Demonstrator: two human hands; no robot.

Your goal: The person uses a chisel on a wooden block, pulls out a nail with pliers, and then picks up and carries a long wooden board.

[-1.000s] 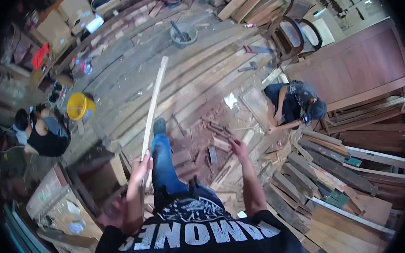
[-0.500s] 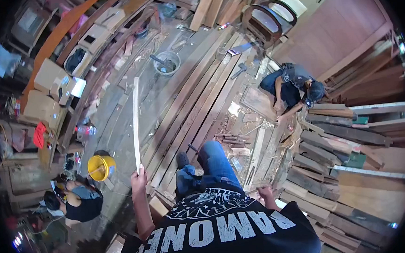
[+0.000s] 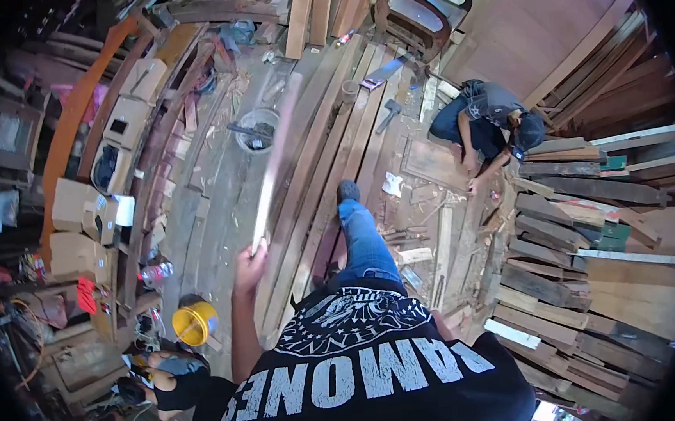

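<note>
My left hand [image 3: 252, 265] is closed round the lower end of a long, thin pale wooden strip [image 3: 274, 176]. The strip points up and away, tilted slightly right, and its far end is blurred. Beneath it lie the floor boards and several long planks [image 3: 314, 161]. My right hand is hidden beside my shirt; only a bit of the right arm shows. One jeans-clad leg stretches forward over the planks.
A bucket [image 3: 258, 130] stands left of the planks and a yellow bucket [image 3: 194, 324] at lower left. One person [image 3: 491, 117] crouches over a board at right, another [image 3: 179, 378] sits at lower left. Stacked wood [image 3: 558, 234] lines the right; a hammer [image 3: 388, 116] lies ahead.
My left hand and the strip have moved right, and the strip leans more to the right. My leg has swung forward. My right hand has dropped out of view, and the surroundings have shifted.
</note>
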